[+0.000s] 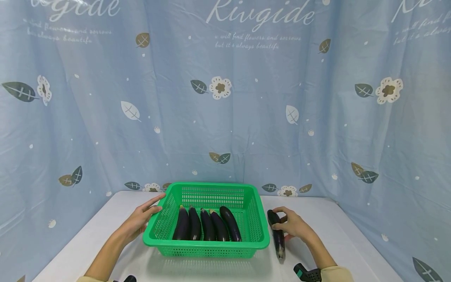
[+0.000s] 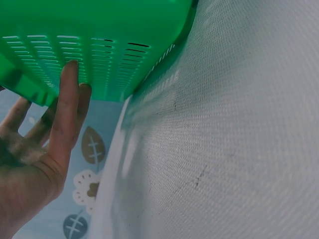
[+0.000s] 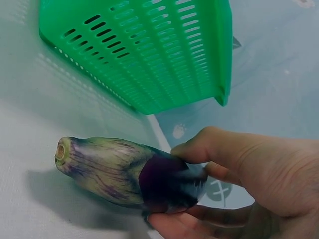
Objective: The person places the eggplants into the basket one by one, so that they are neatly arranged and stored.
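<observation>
A green plastic basket [image 1: 208, 243] stands mid-table with several dark purple eggplants [image 1: 208, 225] lying side by side in it. My left hand [image 1: 139, 217] holds the basket's left rim. In the left wrist view, some fingers [image 2: 67, 107] lie against the slotted wall below the rim, others reach past the rim's far side. To the right of the basket, my right hand [image 1: 294, 224] grips another eggplant [image 1: 278, 239] between thumb and fingers. Its pale, streaked stem end [image 3: 97, 167] points away from the hand in the right wrist view. Whether this eggplant touches the table I cannot tell.
A white table [image 1: 338, 235] with a woven surface carries the basket. Behind it and along both sides hangs a blue curtain [image 1: 253, 129] printed with leaves, flowers and lettering. A black wrist device [image 1: 308, 273] sits at the right wrist.
</observation>
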Available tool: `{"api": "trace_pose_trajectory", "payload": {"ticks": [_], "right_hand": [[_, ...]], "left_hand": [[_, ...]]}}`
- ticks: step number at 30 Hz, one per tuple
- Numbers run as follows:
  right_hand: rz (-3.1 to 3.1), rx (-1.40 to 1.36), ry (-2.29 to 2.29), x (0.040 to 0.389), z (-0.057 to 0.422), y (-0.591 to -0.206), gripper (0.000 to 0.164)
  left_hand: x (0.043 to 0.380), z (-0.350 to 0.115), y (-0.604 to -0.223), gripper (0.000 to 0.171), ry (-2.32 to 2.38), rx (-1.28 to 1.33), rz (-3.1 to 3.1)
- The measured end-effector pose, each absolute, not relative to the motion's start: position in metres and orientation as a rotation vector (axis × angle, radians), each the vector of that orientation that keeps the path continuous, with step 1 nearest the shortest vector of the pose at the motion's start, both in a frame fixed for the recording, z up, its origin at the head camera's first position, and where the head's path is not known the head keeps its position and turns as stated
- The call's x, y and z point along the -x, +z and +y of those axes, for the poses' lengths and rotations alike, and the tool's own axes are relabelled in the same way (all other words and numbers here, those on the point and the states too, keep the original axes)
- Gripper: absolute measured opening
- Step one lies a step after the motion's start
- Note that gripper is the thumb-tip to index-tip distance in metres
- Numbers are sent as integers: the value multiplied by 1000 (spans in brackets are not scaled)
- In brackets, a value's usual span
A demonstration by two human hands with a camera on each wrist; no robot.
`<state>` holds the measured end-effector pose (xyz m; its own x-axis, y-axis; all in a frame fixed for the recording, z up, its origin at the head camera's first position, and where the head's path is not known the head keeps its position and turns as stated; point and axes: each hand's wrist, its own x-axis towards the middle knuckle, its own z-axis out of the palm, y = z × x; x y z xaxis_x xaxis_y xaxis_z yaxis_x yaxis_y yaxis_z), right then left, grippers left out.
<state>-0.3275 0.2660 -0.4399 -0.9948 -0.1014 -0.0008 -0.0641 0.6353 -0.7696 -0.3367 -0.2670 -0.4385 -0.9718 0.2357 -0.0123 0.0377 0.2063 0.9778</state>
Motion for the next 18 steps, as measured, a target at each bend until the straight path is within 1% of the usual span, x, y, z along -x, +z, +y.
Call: {"api": "trace_pose_trajectory", "payload": {"ticks": [3, 18], "right_hand": [[2812, 116, -1325, 326, 266, -437, 63], [2819, 178, -1355, 324, 270, -428, 63]], "left_hand": [[337, -267, -439, 62, 1864, -264, 2318], [338, -266, -437, 62, 1847, -256, 2337]]}}
